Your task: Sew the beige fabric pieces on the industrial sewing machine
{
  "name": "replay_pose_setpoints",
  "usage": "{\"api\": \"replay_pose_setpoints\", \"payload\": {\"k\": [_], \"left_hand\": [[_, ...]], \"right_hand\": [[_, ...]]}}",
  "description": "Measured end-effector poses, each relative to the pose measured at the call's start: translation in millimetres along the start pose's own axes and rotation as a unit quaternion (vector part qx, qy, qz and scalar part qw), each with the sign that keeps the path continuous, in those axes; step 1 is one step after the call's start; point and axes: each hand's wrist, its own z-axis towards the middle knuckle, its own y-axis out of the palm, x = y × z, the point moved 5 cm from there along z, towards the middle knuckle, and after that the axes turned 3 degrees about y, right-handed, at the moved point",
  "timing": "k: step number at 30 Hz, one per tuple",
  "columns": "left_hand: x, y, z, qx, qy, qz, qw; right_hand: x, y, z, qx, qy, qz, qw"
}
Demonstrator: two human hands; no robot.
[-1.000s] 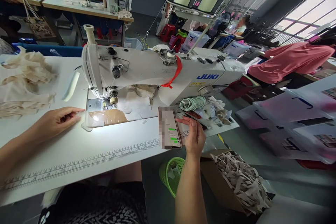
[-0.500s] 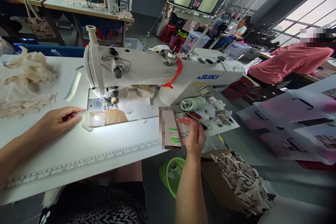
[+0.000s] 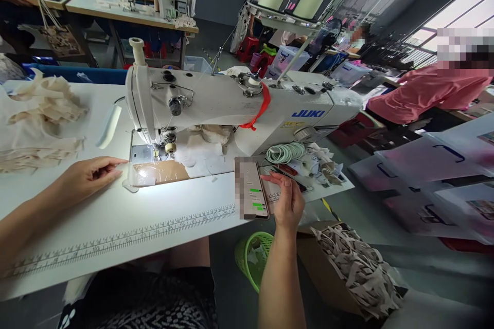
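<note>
My left hand (image 3: 87, 177) lies flat on the white sewing table (image 3: 116, 221), fingers stretched toward the lit needle plate (image 3: 141, 153) of the white JUKI sewing machine (image 3: 231, 100); it holds nothing. A tan patch (image 3: 164, 170) on the table sits just right of its fingertips. My right hand (image 3: 287, 200) hovers at the table's right edge beside a smartphone (image 3: 252, 190) lying on the table, thumb and fingers loosely curled, touching the phone's right side.
Piles of cream fabric strips (image 3: 38, 118) lie at the far left. A coil of pale green cord (image 3: 284, 152) and scraps sit right of the machine. Below are a green basket (image 3: 252, 254) and a cardboard box of strips (image 3: 351, 267). A person in pink (image 3: 424, 90) works at right.
Almost nothing has changed; the view has shifted slightly and both hands stay where they were.
</note>
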Motion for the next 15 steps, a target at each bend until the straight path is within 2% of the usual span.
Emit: {"api": "replay_pose_setpoints", "payload": {"k": [5, 10, 15], "left_hand": [[-5.0, 1.3, -1.1, -0.001, -0.018, 0.007, 1.0], [-1.0, 0.4, -5.7, 0.005, -0.037, -0.001, 0.999], [-0.8, 0.9, -5.6, 0.002, -0.023, 0.001, 1.0]], "right_hand": [[2.7, -0.6, -0.5, 0.001, 0.006, -0.001, 1.0], [3.6, -1.2, -0.4, 0.004, 0.01, -0.016, 1.0], [0.5, -0.8, 0.1, 0.007, 0.015, -0.019, 1.0]]}}
